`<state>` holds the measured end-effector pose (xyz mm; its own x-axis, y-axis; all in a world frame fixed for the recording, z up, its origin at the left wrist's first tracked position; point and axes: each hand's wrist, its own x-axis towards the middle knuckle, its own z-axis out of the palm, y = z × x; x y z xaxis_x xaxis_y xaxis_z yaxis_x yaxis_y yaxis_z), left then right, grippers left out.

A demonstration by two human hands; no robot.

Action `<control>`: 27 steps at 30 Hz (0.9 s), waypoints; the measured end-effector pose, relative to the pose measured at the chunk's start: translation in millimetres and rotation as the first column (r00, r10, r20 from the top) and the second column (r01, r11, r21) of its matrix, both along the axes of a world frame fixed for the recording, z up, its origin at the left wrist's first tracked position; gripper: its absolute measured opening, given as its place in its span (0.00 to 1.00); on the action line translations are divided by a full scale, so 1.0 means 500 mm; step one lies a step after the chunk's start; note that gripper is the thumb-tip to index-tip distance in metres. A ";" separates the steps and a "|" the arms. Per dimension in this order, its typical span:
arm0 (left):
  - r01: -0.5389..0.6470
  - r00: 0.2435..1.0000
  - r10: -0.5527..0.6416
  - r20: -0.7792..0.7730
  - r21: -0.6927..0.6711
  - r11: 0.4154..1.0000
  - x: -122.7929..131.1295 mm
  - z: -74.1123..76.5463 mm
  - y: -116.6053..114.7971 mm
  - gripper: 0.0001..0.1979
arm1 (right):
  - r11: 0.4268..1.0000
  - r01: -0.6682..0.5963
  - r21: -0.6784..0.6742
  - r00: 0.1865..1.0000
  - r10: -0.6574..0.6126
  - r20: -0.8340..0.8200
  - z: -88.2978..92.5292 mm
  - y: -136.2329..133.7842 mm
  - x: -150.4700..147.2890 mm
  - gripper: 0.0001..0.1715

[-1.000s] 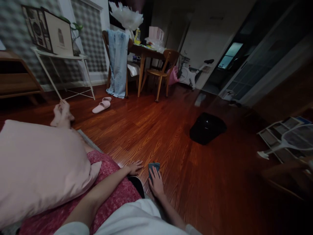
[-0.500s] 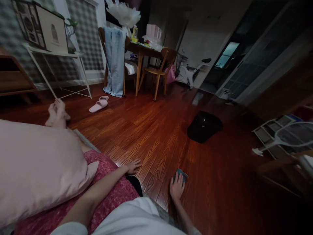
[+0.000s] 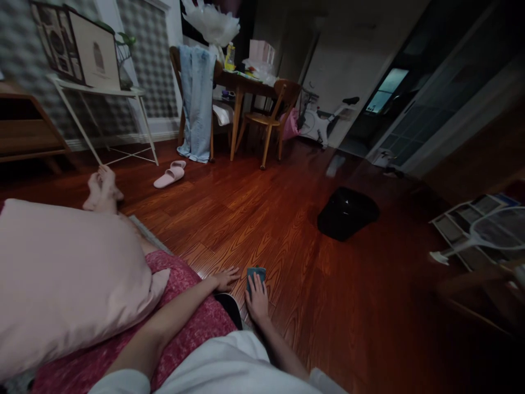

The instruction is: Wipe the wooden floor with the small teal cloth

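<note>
My right hand (image 3: 257, 300) lies flat on a small blue-green cloth (image 3: 256, 272), pressing it onto the reddish wooden floor (image 3: 287, 241). Its fingers are stretched over the cloth. My left hand (image 3: 225, 279) rests palm down on the floor just left of the cloth, fingers spread, at the edge of a red patterned mat (image 3: 180, 328). A small black object (image 3: 230, 309) lies between my arms. A large pink pillow (image 3: 65, 279) covers my lap, and bare feet (image 3: 102, 190) show beyond it.
A black rounded device (image 3: 346, 212) sits on the floor ahead right. Pink slippers (image 3: 170, 175), a white side table (image 3: 102, 93), a dining table with wooden chairs (image 3: 266, 117) and a blue garment (image 3: 197, 98) stand farther off. A white racket (image 3: 479, 238) lies over a rack at the right.
My right hand slid the cloth out to the right along the floor, then back left to a spot beside my left hand. The left hand stayed planted.
</note>
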<state>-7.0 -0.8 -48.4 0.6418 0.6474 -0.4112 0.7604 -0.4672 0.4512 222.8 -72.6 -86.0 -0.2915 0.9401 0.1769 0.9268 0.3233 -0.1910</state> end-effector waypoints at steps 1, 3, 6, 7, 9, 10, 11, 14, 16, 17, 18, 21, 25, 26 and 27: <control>0.001 1.000 -0.001 0.006 0.006 1.000 0.001 0.003 -0.001 0.39 | 1.000 0.004 -0.002 1.000 -0.004 0.002 0.004 0.020 0.014 0.33; 0.004 1.000 -0.004 0.001 0.013 1.000 0.002 0.009 -0.003 0.38 | 0.998 0.063 -0.013 0.998 -0.063 0.008 0.008 0.056 0.056 0.33; -0.011 1.000 0.011 -0.023 0.001 1.000 0.003 0.016 -0.004 0.39 | 0.962 0.274 -0.013 0.962 -0.274 -0.007 0.000 0.086 0.144 0.34; -0.019 0.999 0.019 -0.029 -0.007 1.000 0.003 0.017 -0.004 0.39 | 0.936 0.351 -0.005 0.936 -0.351 -0.021 -0.005 0.089 0.174 0.35; -0.031 0.999 0.030 -0.035 -0.025 0.999 0.003 0.019 -0.003 0.40 | 0.884 0.467 0.014 0.883 -0.466 -0.052 -0.016 0.081 0.227 0.38; -0.032 0.999 0.031 -0.034 -0.034 0.999 0.003 0.018 -0.002 0.41 | 0.865 0.502 0.019 0.864 -0.500 -0.062 -0.021 0.073 0.247 0.38; -0.031 0.999 0.030 -0.031 -0.041 0.999 0.003 0.017 -0.002 0.41 | 0.852 0.523 0.018 0.851 -0.521 -0.065 -0.026 0.062 0.261 0.39; -0.027 0.999 0.027 -0.019 -0.046 0.999 0.002 0.011 0.001 0.42 | 0.841 0.541 0.009 0.840 -0.540 -0.052 -0.034 0.023 0.266 0.40; -0.022 1.000 0.021 -0.017 -0.034 0.999 0.001 0.005 0.002 0.42 | 0.842 0.540 0.013 0.841 -0.539 -0.043 -0.039 -0.005 0.241 0.40; -0.015 1.000 0.014 -0.016 -0.024 1.000 0.000 0.002 0.003 0.42 | 0.846 0.533 0.015 0.846 -0.532 -0.041 -0.041 -0.019 0.223 0.40; -0.007 1.000 0.007 -0.016 -0.014 1.000 -0.001 -0.001 0.004 0.42 | 0.856 0.517 0.015 0.856 -0.516 -0.040 -0.043 -0.032 0.201 0.40; 0.004 1.000 -0.004 -0.013 0.002 1.000 -0.003 -0.012 0.006 0.42 | 0.911 0.412 0.004 0.911 -0.411 -0.033 -0.050 -0.064 0.123 0.38; 0.001 1.000 -0.001 0.003 0.007 1.000 -0.005 -0.019 0.006 0.41 | 0.972 0.236 -0.014 0.972 -0.236 -0.014 -0.048 -0.071 0.028 0.36; 0.002 1.000 -0.002 0.001 0.011 1.000 -0.005 -0.018 0.005 0.41 | 0.981 0.192 -0.017 0.981 -0.192 -0.011 -0.044 -0.064 0.012 0.35; 0.002 1.000 -0.002 -0.004 0.016 1.000 -0.004 -0.016 0.004 0.40 | 0.989 0.147 -0.015 0.989 -0.148 -0.009 -0.038 -0.052 0.002 0.35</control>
